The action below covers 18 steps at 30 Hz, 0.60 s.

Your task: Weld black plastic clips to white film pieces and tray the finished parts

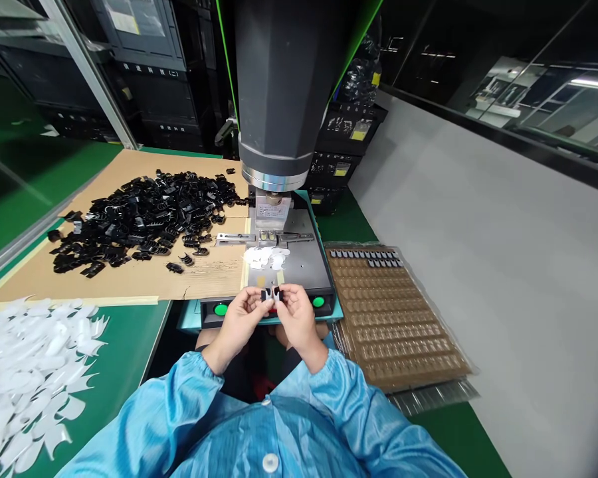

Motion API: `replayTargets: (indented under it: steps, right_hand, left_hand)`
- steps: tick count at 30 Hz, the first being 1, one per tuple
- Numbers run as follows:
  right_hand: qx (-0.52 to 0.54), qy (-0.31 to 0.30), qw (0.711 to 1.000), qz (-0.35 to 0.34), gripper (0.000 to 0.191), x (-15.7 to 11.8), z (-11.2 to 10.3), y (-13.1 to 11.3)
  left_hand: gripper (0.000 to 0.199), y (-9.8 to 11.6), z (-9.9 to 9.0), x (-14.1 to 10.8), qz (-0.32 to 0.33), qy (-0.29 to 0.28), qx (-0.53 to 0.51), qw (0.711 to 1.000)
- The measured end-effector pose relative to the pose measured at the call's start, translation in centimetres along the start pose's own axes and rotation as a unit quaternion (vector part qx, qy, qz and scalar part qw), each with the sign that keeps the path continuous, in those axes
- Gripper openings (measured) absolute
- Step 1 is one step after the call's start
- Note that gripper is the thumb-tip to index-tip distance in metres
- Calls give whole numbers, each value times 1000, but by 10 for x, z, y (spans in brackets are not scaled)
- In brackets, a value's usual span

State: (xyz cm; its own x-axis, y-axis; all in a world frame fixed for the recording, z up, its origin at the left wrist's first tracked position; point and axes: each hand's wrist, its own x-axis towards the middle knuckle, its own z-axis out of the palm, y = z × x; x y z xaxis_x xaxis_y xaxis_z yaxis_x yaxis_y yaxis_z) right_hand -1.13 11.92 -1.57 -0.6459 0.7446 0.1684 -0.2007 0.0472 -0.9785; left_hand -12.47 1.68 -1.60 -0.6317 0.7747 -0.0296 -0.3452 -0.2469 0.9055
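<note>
Between my two hands is a small black part with a white piece on it, held by the fingertips in front of the machine base. My left hand pinches its left side, and my right hand pinches its right side. Just beyond them, a small heap of white pieces lies on the grey machine plate. Behind that heap sits a metal fixture below the machine head. Green buttons flank my hands on the base.
A large pile of black parts covers the cardboard at the left. White film pieces spread over the green table at lower left. At right, a brown compartment tray holds parts in its top rows. Black crates stand behind.
</note>
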Motion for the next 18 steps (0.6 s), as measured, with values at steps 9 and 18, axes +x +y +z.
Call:
replayTargets:
  steps: [9,18]
  right_hand:
    - [109,21,991,78,38,3,2,-20]
    - [172,20,979,109,33,1,5,-26]
  left_hand:
    - [32,13,-4,-2,-143,-51,-193,969]
    - [29,14,-2,-4,-151,-68,-212,963]
